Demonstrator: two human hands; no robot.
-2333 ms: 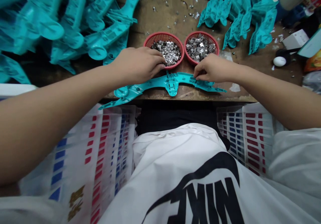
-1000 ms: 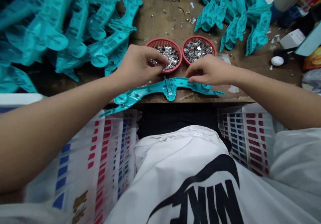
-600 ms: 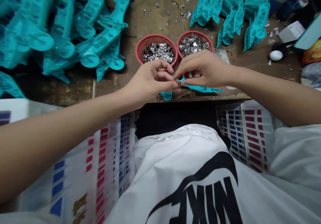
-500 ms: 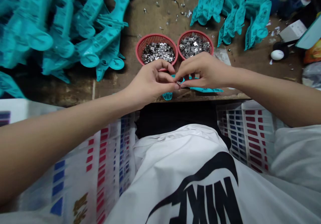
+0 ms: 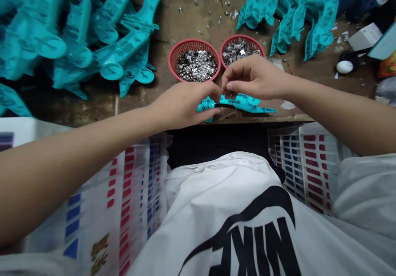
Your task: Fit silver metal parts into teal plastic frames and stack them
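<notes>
Teal plastic parts (image 5: 77,41) lay heaped upper left and upper right, one teal piece (image 5: 241,102) at lower centre of bench. Two red mesh baskets (image 5: 173,57) at centre, filled with silver metal bits (image 5: 195,66), glinting with dark gaps. Brown bench top (image 5: 198,20) stained, speckled silver. White shirt (image 5: 216,210) at bottom carried black swoosh (image 5: 260,201) and black lettering. White printed stacks (image 5: 309,164) either side showed rows of red and blue dashes. Black cloth (image 5: 216,144) between.

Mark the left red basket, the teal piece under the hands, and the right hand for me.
left red basket (image 5: 170,59): head view, on its left rim.
teal piece (image 5: 244,102): head view, on the stretch right of the fingertips.
right hand (image 5: 253,76): head view, on the back of the hand.
</notes>
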